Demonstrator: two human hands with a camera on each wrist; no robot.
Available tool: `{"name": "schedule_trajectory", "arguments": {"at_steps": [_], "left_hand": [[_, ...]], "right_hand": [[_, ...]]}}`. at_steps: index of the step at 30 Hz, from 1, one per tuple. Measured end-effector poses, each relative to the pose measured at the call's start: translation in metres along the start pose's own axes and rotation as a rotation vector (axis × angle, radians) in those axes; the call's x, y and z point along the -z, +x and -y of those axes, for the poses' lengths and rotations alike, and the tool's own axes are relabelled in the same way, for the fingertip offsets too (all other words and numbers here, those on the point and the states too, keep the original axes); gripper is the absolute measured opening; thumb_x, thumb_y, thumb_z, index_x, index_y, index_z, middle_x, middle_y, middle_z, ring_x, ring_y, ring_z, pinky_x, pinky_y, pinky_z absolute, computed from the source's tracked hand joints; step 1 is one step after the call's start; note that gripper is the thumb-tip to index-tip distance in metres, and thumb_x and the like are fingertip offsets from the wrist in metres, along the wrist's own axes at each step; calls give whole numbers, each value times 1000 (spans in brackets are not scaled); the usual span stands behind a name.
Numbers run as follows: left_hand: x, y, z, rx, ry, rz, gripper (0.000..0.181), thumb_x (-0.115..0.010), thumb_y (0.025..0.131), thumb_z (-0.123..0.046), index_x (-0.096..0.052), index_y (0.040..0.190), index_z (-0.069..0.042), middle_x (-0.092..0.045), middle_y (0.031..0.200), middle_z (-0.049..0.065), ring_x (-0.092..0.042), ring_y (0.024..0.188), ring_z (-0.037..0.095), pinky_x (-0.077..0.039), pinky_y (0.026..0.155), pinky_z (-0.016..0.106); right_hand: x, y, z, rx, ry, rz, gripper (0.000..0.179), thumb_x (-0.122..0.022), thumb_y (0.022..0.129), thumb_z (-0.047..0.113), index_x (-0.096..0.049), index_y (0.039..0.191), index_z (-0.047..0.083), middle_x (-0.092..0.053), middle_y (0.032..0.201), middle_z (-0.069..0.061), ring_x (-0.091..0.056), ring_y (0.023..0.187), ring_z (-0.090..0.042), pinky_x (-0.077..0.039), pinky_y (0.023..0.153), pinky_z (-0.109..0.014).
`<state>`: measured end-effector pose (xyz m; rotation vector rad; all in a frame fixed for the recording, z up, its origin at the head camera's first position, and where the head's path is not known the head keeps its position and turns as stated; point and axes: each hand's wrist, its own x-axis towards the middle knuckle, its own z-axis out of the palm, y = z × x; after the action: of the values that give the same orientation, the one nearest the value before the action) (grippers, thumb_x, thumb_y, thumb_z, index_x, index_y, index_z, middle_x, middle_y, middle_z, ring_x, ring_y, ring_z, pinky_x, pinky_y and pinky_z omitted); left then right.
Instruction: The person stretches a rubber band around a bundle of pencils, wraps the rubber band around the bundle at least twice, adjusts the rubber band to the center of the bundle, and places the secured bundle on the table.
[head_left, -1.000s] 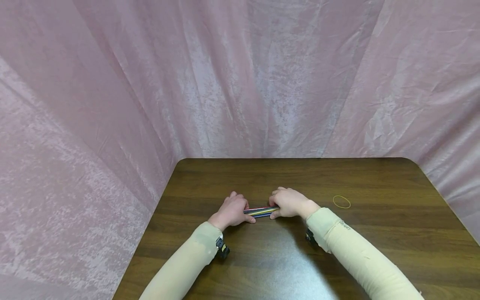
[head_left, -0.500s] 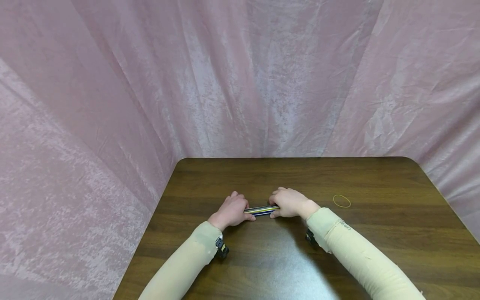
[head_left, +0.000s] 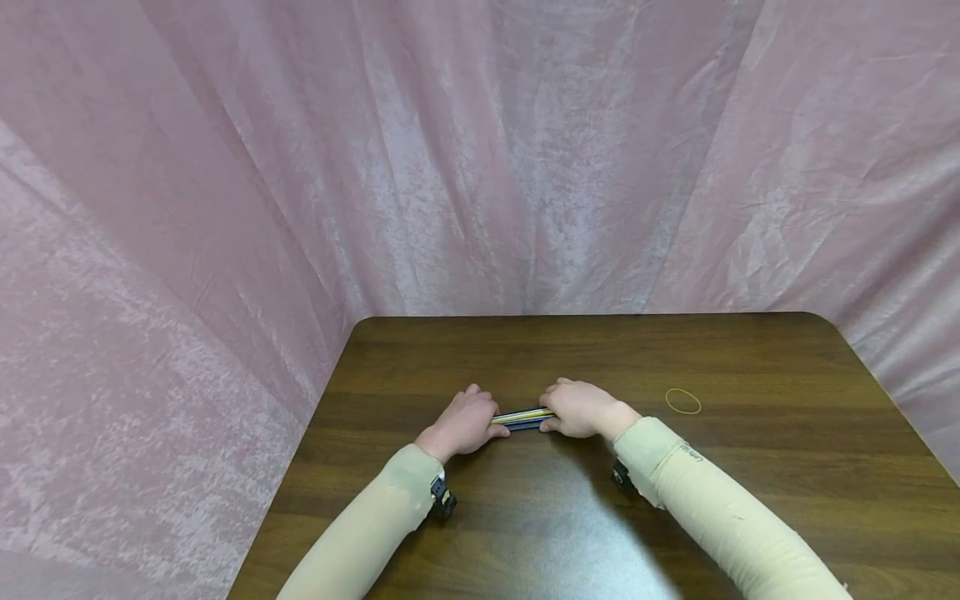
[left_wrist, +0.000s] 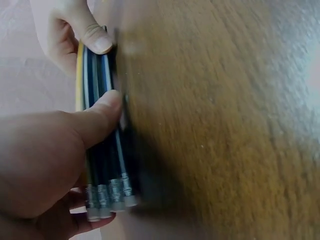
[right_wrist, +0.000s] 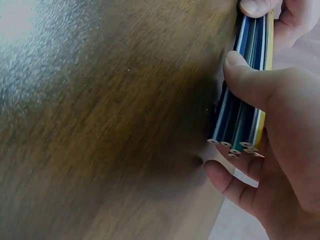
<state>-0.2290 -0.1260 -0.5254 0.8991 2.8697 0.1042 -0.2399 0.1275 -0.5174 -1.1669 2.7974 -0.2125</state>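
Pink drapes wall in a dark wood tabletop. Left hand and right hand each have a grip clasped round one end of a pencil bundle, blue, yellow, striped, lying left-to-right mid-tabletop, erasers leftward. A rubber band lies near the right hand.

We count two hands, the left hand and the right hand, both closed around one bundle of pencils. In the left wrist view we make out four metal eraser ends in the front row; from the right wrist at least five cut ends show, so the full number is unclear. We see one rubber band, one table and two cream sleeves
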Motion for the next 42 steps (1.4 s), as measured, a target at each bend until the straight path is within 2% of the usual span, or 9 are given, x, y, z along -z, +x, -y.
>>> {"name": "schedule_trajectory", "arguments": {"at_steps": [7, 10, 14, 16, 20, 23, 30, 36, 42], "left_hand": [[2, 2, -1, 32, 26, -86, 32, -69, 103, -45, -70, 106, -13, -67, 86, -3, -56, 89, 21, -44, 81, 38], [2, 4, -3, 33, 66, -131, 33, -67, 104, -45, -68, 112, -13, -70, 93, 0, -57, 90, 22, -42, 81, 39], [3, 7, -6, 45, 147, -182, 31, -65, 105, -44, -64, 112, -14, -70, 99, 2, -58, 94, 24, -42, 82, 41], [3, 9, -9, 58, 190, -196, 28, -64, 107, -40, -62, 114, -12, -68, 103, 4, -58, 98, 26, -43, 84, 43], [3, 15, -14, 83, 292, -235, 15, -57, 112, -21, -60, 120, -9, -65, 111, 9, -59, 105, 30, -46, 89, 48], [3, 19, -17, 90, 350, -268, 11, -53, 113, -12, -59, 121, -8, -65, 112, 10, -59, 105, 30, -47, 89, 49], [6, 23, -20, 82, 362, -292, 9, -54, 113, -15, -59, 118, -10, -66, 107, 8, -60, 99, 28, -45, 83, 45], [5, 22, -21, 91, 362, -320, 8, -53, 112, -13, -58, 117, -9, -61, 106, 8, -54, 99, 28, -41, 83, 44], [3, 24, -20, 94, 372, -347, 7, -54, 112, -12, -58, 116, -8, -61, 105, 10, -53, 97, 28, -43, 82, 45]], "right_hand": [[-1, -1, -4, -92, 29, -8, 24, -70, 104, 35, -61, 102, 12, -65, 87, -1, -66, 93, -30, -55, 81, -50], [0, -2, -7, -88, 25, -36, 23, -69, 106, 32, -57, 102, 12, -68, 88, -3, -66, 90, -31, -54, 78, -50], [4, -3, -8, -71, 10, -97, 22, -69, 106, 30, -57, 102, 12, -73, 96, -5, -65, 90, -32, -54, 79, -49], [6, -4, -8, -81, -2, -122, 22, -69, 105, 30, -58, 103, 11, -73, 99, -6, -65, 92, -33, -54, 80, -50], [9, -4, -7, -118, -33, -157, 22, -67, 106, 30, -59, 105, 10, -73, 101, -8, -65, 93, -33, -54, 78, -49], [10, -4, -7, -149, -41, -178, 22, -66, 107, 30, -58, 105, 10, -72, 100, -7, -64, 92, -32, -53, 76, -48], [12, -6, -6, -177, -71, -249, 22, -69, 105, 31, -60, 103, 11, -70, 98, -5, -62, 89, -31, -52, 75, -48], [11, -6, -5, -203, -70, -250, 24, -71, 104, 32, -63, 112, 10, -72, 107, -6, -63, 96, -31, -50, 80, -50], [9, -7, -4, -226, -65, -288, 27, -74, 102, 32, -64, 114, 10, -71, 106, -5, -62, 96, -30, -49, 80, -51]]}}
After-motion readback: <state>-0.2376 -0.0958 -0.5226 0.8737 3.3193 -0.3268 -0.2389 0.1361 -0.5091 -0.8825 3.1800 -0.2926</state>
